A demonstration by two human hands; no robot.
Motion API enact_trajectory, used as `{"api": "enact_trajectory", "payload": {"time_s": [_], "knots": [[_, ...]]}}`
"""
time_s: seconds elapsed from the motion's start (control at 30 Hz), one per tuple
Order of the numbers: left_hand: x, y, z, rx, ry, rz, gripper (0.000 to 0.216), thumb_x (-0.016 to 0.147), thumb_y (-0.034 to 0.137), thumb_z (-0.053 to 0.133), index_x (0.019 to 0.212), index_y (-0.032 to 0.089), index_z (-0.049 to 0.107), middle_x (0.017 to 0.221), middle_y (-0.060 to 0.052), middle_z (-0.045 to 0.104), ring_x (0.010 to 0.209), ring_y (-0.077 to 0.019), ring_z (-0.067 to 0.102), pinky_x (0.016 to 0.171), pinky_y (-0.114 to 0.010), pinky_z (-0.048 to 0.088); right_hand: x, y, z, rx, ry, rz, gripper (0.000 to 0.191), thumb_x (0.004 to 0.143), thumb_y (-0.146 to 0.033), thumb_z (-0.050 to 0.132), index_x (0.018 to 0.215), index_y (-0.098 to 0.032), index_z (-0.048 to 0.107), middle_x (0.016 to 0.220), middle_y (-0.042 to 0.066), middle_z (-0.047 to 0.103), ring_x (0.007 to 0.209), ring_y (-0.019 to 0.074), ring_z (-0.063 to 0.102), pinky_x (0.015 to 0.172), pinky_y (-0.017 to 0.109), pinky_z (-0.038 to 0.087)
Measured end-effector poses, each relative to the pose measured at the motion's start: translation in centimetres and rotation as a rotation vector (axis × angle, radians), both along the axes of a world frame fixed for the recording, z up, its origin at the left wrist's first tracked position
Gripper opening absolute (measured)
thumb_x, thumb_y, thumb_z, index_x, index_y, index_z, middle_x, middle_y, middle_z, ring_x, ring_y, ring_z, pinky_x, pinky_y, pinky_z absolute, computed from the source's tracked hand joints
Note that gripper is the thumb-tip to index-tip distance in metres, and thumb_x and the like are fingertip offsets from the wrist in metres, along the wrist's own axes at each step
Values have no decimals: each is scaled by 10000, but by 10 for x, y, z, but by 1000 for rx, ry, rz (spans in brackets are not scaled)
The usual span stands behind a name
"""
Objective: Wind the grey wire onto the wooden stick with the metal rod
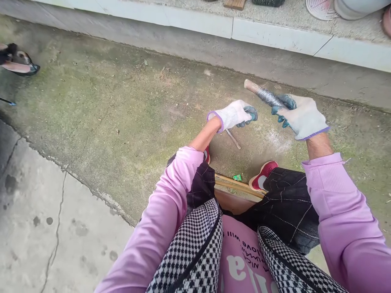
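My right hand (301, 116), in a white glove with blue-green coated fingers, is closed around a wooden stick wound with silvery wire (270, 97). The stick's bare wooden end points up and to the left. To its left, a short gap away, my left hand (240, 114) wears a matching glove. Its fingers are pressed together, and what they may pinch is too small to make out. Just below the left hand a thin rod (233, 139) shows, its upper end hidden by the glove; I cannot tell whether it touches the hand.
Mossy ground (122, 114) spreads below, with a cracked concrete slab (36, 219) at lower left. A tiled ledge (195, 20) runs along the top, bearing a white container (356, 8). Another person's foot (20, 63) is at far left. A small green wrapper (237, 177) lies between my shoes.
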State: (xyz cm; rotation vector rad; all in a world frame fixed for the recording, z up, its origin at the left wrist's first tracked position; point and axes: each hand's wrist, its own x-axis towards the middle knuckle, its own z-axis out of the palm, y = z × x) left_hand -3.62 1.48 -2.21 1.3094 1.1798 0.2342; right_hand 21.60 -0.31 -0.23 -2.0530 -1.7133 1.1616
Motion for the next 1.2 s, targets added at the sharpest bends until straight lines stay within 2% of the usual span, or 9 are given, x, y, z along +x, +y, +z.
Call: {"api": "enact_trajectory", "payload": {"time_s": [0.2, 0.37, 0.43, 0.63, 0.73, 0.87, 1.0, 1.1, 1.2], "knots": [[-13, 7, -3, 96, 121, -69, 65, 992, 158, 870, 966, 168, 929, 771, -55, 765, 838, -203, 674, 887, -352, 553, 0, 11, -7, -79, -344, 305, 89, 1085, -198, 838, 1035, -249, 785, 852, 95, 764, 926, 291, 708, 855, 392, 511], [-23, 10, -3, 240, 197, -133, 216, 930, 125, 814, 752, 234, 866, 720, -25, 723, 908, -229, 727, 823, -322, 519, 3, -1, -13, -328, -313, 433, 85, 1035, -240, 830, 962, -272, 801, 710, 37, 714, 657, 236, 629, 668, 377, 461], [-25, 11, -2, 248, 188, -100, 205, 900, 103, 806, 749, 223, 875, 743, -27, 752, 980, -239, 762, 846, -305, 520, 6, -8, -14, -397, -203, 399, 36, 971, -298, 866, 995, -272, 862, 710, 30, 717, 607, 222, 610, 600, 361, 463], [-33, 14, 2, 127, -7, -40, 240, 953, 51, 774, 921, 200, 960, 980, -41, 916, 874, -175, 675, 843, -311, 531, 19, -18, 3, -469, 306, 344, 439, 773, -448, 990, 1138, -206, 958, 854, 80, 798, 672, 195, 611, 558, 326, 491], [-31, 15, 4, 67, -115, -25, 183, 996, 35, 820, 988, 163, 950, 1073, -66, 955, 973, -168, 675, 926, -306, 561, 22, -18, 15, -460, 419, 270, 543, 709, -456, 1037, 1170, -191, 928, 944, 112, 857, 665, 184, 619, 561, 330, 507], [-21, 16, 5, 2, -107, 28, 131, 997, 67, 930, 944, 169, 867, 975, -91, 918, 1002, -198, 695, 928, -322, 589, 15, -20, 19, -288, 523, 118, 485, 730, -453, 1065, 1094, -216, 850, 984, 135, 879, 661, 182, 610, 541, 329, 499], [-15, 11, 10, 18, -94, 56, 113, 1043, 48, 835, 1096, 104, 918, 992, -120, 897, 901, -174, 713, 893, -336, 609, 3, -17, 11, -115, 592, -73, 422, 762, -418, 1056, 1007, -257, 752, 926, 103, 839, 677, 184, 605, 530, 317, 484], [-16, 7, 13, 23, -100, 22, 218, 1038, 112, 836, 1219, 78, 953, 1046, -131, 905, 931, -181, 761, 886, -316, 613, 1, -10, 1, 6, 608, -224, 461, 785, -404, 1037, 1128, -258, 766, 950, 77, 840, 677, 183, 621, 539, 319, 518], [-18, 6, 9, 23, -76, -33, 309, 1036, 247, 874, 1274, 84, 986, 1026, -148, 912, 991, -228, 798, 936, -341, 622, 6, -1, -12, 91, 417, -270, 482, 855, -384, 985, 1282, -230, 820, 953, 47, 830, 673, 179, 621, 541, 309, 526]]}}
